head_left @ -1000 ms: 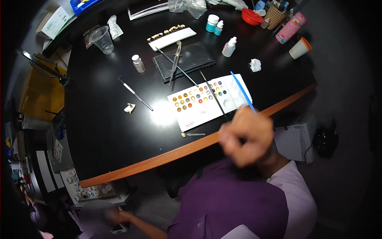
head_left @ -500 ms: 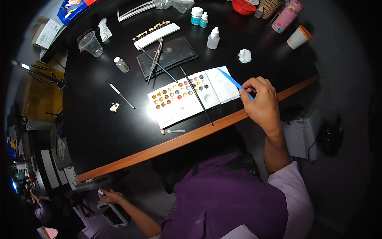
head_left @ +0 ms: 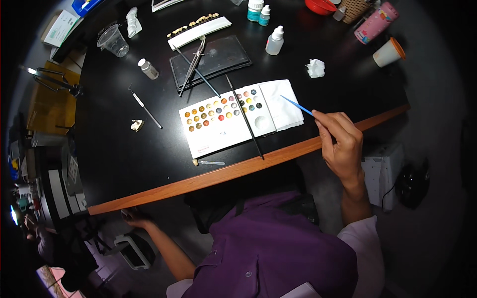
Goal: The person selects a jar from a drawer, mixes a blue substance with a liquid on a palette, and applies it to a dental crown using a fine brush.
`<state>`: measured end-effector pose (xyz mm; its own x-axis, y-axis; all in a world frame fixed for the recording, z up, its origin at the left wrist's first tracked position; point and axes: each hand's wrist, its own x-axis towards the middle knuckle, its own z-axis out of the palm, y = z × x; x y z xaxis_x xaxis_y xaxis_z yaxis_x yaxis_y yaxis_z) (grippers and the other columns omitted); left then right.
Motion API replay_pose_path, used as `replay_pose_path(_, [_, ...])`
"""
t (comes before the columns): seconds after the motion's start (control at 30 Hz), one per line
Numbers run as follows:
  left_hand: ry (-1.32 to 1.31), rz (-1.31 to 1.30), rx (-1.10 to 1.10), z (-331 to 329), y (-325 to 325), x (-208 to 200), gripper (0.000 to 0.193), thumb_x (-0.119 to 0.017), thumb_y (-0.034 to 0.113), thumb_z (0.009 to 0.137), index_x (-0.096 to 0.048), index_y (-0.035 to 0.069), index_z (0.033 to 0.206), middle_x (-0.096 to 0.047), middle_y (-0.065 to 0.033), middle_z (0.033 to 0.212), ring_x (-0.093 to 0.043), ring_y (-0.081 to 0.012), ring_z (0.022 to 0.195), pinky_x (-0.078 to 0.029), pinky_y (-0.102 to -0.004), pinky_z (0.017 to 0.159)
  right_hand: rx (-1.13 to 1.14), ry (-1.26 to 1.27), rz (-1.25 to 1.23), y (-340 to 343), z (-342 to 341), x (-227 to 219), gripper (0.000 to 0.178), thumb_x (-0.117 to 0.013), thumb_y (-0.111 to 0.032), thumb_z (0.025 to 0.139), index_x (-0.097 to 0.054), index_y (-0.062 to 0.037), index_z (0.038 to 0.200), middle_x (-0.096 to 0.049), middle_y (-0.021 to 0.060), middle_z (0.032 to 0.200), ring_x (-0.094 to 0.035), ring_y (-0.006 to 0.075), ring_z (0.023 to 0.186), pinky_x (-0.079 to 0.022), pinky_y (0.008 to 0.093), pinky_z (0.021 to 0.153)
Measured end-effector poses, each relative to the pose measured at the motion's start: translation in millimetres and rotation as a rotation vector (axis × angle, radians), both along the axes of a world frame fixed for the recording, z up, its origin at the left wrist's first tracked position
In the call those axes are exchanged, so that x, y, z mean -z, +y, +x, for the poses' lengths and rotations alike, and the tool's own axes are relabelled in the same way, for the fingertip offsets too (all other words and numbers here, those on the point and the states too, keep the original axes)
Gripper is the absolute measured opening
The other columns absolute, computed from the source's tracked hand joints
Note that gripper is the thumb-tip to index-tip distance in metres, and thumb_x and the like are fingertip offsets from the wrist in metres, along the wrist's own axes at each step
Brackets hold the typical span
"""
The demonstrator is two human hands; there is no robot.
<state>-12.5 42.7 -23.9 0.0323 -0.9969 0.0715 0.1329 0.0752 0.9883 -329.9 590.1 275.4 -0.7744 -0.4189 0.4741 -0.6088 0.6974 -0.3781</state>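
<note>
My right hand (head_left: 342, 144) is over the table's front right edge, fingers pinched on a slim blue stick (head_left: 300, 107). The stick's thin tip is over a folded white tissue (head_left: 283, 111), and I cannot tell whether it touches. Left of the tissue lies a white paint palette (head_left: 223, 139) with several rows of coloured wells. A dark thin brush (head_left: 244, 116) lies slanted across the palette, its end reaching the wooden edge. My left hand (head_left: 136, 218) hangs low by the table's front left edge, in shadow; its fingers are unclear.
Behind the palette, tweezers (head_left: 193, 67) and a blue-grey brush (head_left: 203, 79) rest on a black slab (head_left: 228, 57). Around them are a dropper bottle (head_left: 275, 42), crumpled tissue (head_left: 315, 68), paper cup (head_left: 388, 52), small jar (head_left: 148, 69), metal probe (head_left: 145, 107) and tooth model (head_left: 136, 125).
My right hand has shifted slightly right and down and holds the blue stick nearer its end. My left hand has risen to the table's edge; the small white thing in it no longer shows.
</note>
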Motion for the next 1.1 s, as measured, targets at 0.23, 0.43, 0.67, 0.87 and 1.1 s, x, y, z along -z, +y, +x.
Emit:
replay_pose_path(0.23, [-0.027, -0.009, 0.165, 11.5, -14.0, 13.5, 0.040, -0.060, 0.024, 0.107, -0.056, -0.004, 0.136, -0.065, -0.0177, 0.130, -0.065, -0.0327, 0.120, -0.056, -0.0482, 0.102, -0.043, -0.089, -0.092, 7.5, 0.8, 0.0, 0.027, -0.071, 0.014, 0.085, -0.078, 0.0042, 0.109, -0.068, 0.0121, 0.094, -0.068, 0.0176, 0.076, -0.053, 0.0283, 0.062])
replay_pose_path(0.43, [0.153, 0.021, 0.026, 7.8, 3.1, -16.4, 0.042, -0.062, 0.022, 0.106, -0.055, -0.009, 0.135, -0.063, -0.0187, 0.132, -0.063, -0.0276, 0.118, -0.048, -0.0412, 0.108, -0.021, -0.092, -0.067, 22.5, -4.0, -13.3, 0.024, -0.067, 0.015, 0.088, -0.077, 0.0057, 0.108, -0.069, 0.0129, 0.094, -0.070, 0.0182, 0.080, -0.053, 0.0274, 0.065])
replay_pose_path(0.67, [-0.313, -0.418, -0.092, 1.2, 62.5, -139.4, 0.034, -0.066, 0.007, 0.102, -0.057, -0.010, 0.130, -0.065, -0.0209, 0.128, -0.066, -0.0225, 0.113, -0.054, -0.0310, 0.096, -0.044, -0.345, -0.091, 27.7, -8.7, -10.0, 0.019, -0.067, 0.006, 0.093, -0.076, 0.0036, 0.110, -0.069, 0.0099, 0.088, -0.064, 0.0120, 0.078, -0.048, 0.0246, 0.067])
replay_pose_path(0.87, [-0.346, -0.575, 0.272, -46.5, 136.6, -244.5, 0.035, -0.072, 0.003, 0.094, -0.062, -0.007, 0.127, -0.066, -0.0160, 0.116, -0.065, -0.0194, 0.102, -0.054, -0.0304, 0.090, -0.022, -0.346, -0.584, 28.7, -11.3, -8.7, 0.017, -0.066, 0.001, 0.097, -0.073, 0.0042, 0.112, -0.068, 0.0087, 0.089, -0.058, 0.0073, 0.073, -0.044, 0.0203, 0.065])
replay_pose_path(1.1, [-0.365, -0.816, 0.674, -148.8, 198.2, -275.0, 0.046, -0.094, 0.011, 0.070, -0.075, 0.000, 0.110, -0.070, -0.0125, 0.100, -0.070, -0.0206, 0.090, -0.058, -0.0310, 0.077, -0.588, -0.521, -1.236, -25.0, 7.0, -17.9, 0.016, -0.070, 0.000, 0.087, -0.058, -0.0067, 0.095, -0.044, 0.0012, 0.081, -0.038, 0.0094, 0.069, -0.032, 0.0230, 0.059])
